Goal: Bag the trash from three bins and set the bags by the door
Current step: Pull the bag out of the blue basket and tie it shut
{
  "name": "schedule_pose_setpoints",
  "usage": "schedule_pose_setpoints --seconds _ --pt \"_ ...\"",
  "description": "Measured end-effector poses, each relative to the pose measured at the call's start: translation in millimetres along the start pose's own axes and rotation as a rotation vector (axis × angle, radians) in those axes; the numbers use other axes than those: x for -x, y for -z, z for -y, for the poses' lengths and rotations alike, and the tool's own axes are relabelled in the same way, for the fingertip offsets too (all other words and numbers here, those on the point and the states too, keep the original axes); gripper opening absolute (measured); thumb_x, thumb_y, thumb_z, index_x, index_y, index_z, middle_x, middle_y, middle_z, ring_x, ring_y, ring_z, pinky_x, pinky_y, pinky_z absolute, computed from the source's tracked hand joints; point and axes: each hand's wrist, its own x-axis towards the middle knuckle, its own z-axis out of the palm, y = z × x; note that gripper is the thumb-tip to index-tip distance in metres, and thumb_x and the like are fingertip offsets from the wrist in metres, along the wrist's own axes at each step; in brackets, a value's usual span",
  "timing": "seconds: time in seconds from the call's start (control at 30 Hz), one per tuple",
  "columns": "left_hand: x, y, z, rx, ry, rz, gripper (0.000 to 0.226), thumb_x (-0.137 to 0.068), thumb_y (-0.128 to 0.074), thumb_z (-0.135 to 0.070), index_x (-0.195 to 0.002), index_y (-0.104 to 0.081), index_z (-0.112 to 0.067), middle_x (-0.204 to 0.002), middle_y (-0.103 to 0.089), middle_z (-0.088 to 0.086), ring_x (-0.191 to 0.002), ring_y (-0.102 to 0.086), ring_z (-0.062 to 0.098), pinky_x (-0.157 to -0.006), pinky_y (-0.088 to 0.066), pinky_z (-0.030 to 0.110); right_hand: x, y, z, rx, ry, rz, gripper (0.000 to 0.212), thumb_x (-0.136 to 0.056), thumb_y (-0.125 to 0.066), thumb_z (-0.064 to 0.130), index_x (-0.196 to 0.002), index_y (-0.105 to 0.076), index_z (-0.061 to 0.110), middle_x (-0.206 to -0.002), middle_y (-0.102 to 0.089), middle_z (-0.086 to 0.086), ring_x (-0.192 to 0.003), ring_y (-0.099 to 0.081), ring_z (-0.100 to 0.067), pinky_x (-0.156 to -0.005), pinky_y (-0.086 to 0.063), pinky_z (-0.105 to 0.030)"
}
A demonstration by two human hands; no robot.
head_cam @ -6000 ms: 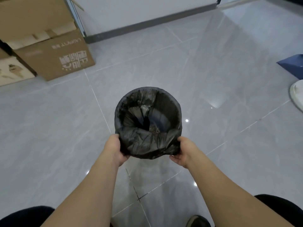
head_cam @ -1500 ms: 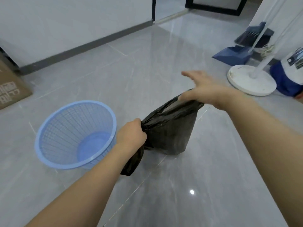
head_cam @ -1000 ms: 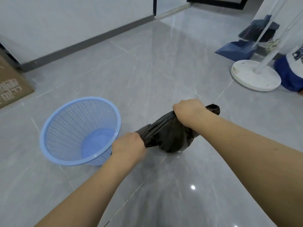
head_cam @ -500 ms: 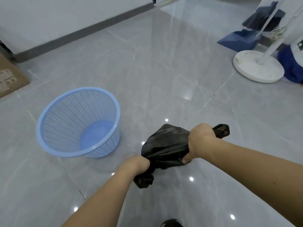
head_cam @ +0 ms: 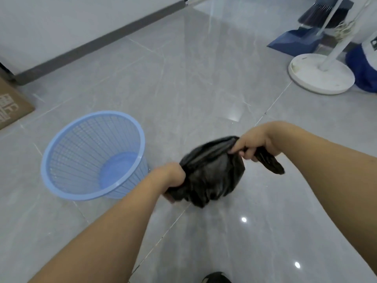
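The black trash bag (head_cam: 212, 176) hid its contents, hanging above the floor between both hands: left hand (head_cam: 173, 176) and right hand (head_cam: 255, 145) each gripped a twisted end. A blue mesh bin (head_cam: 61, 160) stood left; a cardboard box (head_cam: 10, 107) was cropped.

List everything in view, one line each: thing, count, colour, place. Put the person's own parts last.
trash bag: one, black, held above the floor, centre
bin: one, light blue mesh, on the floor left of the bag, no liner
cardboard box: one, brown, left edge
fan base: one, white, round, upper right
dustpan: one, dark blue, upper right
broom: one, dark bristles, top right
floor: grey glossy tiles
shoe: one, black, bottom edge
left hand: grips the bag's left end
right hand: grips the bag's right end, a tail hanging past it
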Motion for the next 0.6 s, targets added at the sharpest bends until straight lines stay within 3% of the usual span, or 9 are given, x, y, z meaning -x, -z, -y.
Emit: schedule_pose_setpoints --seconds 0.07,0.13,0.2,0.27,0.33,0.43,0.5,0.57,0.6 --pt "-0.7 16.5 -7.6 0.2 -0.098 -0.256 0.018 -0.092 -0.041 -0.001 -0.099 -0.058 0.004 -0.095 -0.065 0.021 -0.083 -0.065 0.039 -0.069 -0.056 0.043 1.4 13.6 0.3 -0.413 0.195 0.008 0.036 -0.093 -0.055 0.03 -0.061 -0.044 0.019 -0.062 -0.021 0.006 -0.038 -0.022 -0.007 -0.042 -0.024 -0.017" --pt "0.1 24.3 -7.3 0.216 -0.261 -0.516 0.021 -0.087 -0.041 -0.007 -0.105 -0.052 -0.004 -0.101 -0.064 0.016 -0.089 -0.063 0.036 -0.074 -0.053 0.039 2.8 16.0 -1.6 -0.7 0.378 0.001 0.033 -0.096 -0.05 0.026 -0.065 -0.043 0.021 -0.07 -0.014 0.007 -0.039 -0.023 -0.006 -0.039 -0.027 -0.016" --pt "0.6 17.9 1.6 0.193 -0.389 -0.574 0.014 -0.089 -0.043 -0.014 -0.101 -0.046 -0.009 -0.088 -0.061 0.01 -0.08 -0.061 0.029 -0.068 -0.049 0.037 -0.5 8.0 -11.0 -0.673 0.482 -0.138 0.033 -0.096 -0.051 0.022 -0.064 -0.044 0.021 -0.056 -0.025 0.007 -0.044 -0.027 -0.009 -0.043 -0.029 -0.02" --pt "-3.9 -1.1 17.4 0.021 -0.373 -0.468 0.018 -0.093 -0.049 -0.026 -0.103 -0.043 -0.012 -0.088 -0.06 0.007 -0.079 -0.06 0.026 -0.064 -0.044 0.034 -10.3 -5.4 -28.9 -0.404 0.476 -0.356 0.032 -0.091 -0.057 0.018 -0.061 -0.044 0.018 -0.052 -0.035 0.003 -0.052 -0.03 -0.013 -0.051 -0.025 -0.026" --pt "-10.8 -21.1 33.4 -0.273 -0.202 -0.234 0.032 -0.092 -0.053 -0.033 -0.114 -0.046 -0.01 -0.105 -0.063 0.011 -0.095 -0.062 0.029 -0.075 -0.048 0.034 -25.7 -17.4 -50.8 -0.197 0.43 -0.444 0.025 -0.085 -0.061 0.016 -0.065 -0.048 0.013 -0.061 -0.043 -0.002 -0.058 -0.035 -0.017 -0.055 -0.025 -0.029" --pt "-12.9 -40.0 49.8 -0.601 0.059 0.136 0.031 -0.096 -0.046 -0.015 -0.121 -0.059 -0.001 -0.121 -0.065 0.016 -0.11 -0.063 0.032 -0.086 -0.049 0.034 -43.8 -31.3 -78.7 0.254 0.399 -0.494 0.019 -0.078 -0.071 0.027 -0.068 -0.055 0.022 -0.069 -0.056 0.004 -0.067 -0.052 -0.016 -0.058 -0.038 -0.028" --pt "-18.3 -47.4 56.0 -0.43 0.166 0.264 0.024 -0.096 -0.045 -0.01 -0.108 -0.064 0.001 -0.098 -0.073 0.017 -0.091 -0.069 0.033 -0.089 -0.053 0.039 -49.9 -41.0 -88.8 0.536 0.38 -0.48 0.023 -0.076 -0.07 0.038 -0.065 -0.053 0.026 -0.072 -0.057 0.009 -0.073 -0.056 -0.016 -0.061 -0.042 -0.028" --pt "-21.7 -46.6 55.5 -0.13 0.204 0.237 0.018 -0.095 -0.046 -0.009 -0.094 -0.063 -0.004 -0.073 -0.068 0.014 -0.064 -0.063 0.029 -0.082 -0.057 0.048 -53.1 -44.3 -93.6 0.602 0.328 -0.459 0.027 -0.078 -0.068 0.044 -0.064 -0.052 0.026 -0.071 -0.058 0.008 -0.071 -0.055 -0.016 -0.058 -0.04 -0.026" --pt "-24.8 -42.4 52.7 -0.003 0.166 0.205 0.017 -0.094 -0.046 -0.009 -0.09 -0.062 -0.007 -0.072 -0.065 0.013 -0.061 -0.061 0.026 -0.078 -0.056 0.048 -54.7 -43.6 -95.4 0.612 0.278 -0.438 0.027 -0.078 -0.068 0.046 -0.066 -0.054 0.026 -0.073 -0.059 0.006 -0.07 -0.055 -0.016 -0.057 -0.039 -0.025"
